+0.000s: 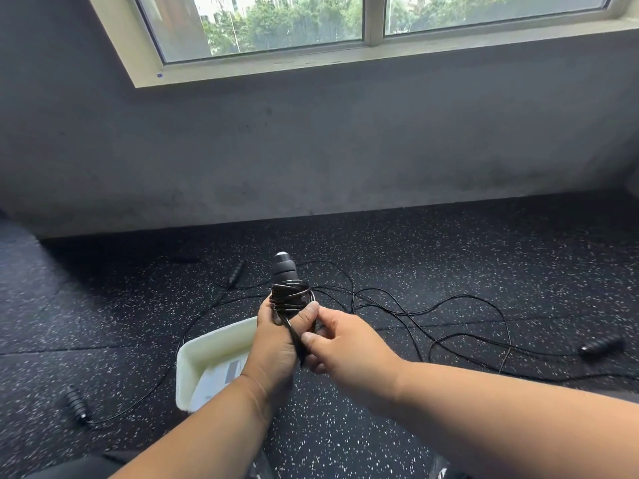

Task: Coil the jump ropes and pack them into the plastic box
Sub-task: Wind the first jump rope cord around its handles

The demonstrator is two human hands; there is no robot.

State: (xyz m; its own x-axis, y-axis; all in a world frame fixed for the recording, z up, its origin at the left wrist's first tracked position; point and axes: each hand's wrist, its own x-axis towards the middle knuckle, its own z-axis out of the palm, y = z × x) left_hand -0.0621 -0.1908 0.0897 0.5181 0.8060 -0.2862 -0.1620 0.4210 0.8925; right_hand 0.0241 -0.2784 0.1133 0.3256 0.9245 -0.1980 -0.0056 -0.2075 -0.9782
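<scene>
Speckled black rubber floor [449, 243], grey wall [311, 140], window [311, 25].

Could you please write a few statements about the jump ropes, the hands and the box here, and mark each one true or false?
1. The left hand grips a handle bundle with black rope coiled round it. True.
2. The right hand rests flat on the floor. False: it is raised and pinches the rope end beside the bundle.
3. The white plastic box sits on the floor below the left hand. True.
4. A coiled rope already lies inside the box. False: none shows in the part of the box that is visible.
5. Loose rope and a separate handle lie on the floor at right. True.
</scene>
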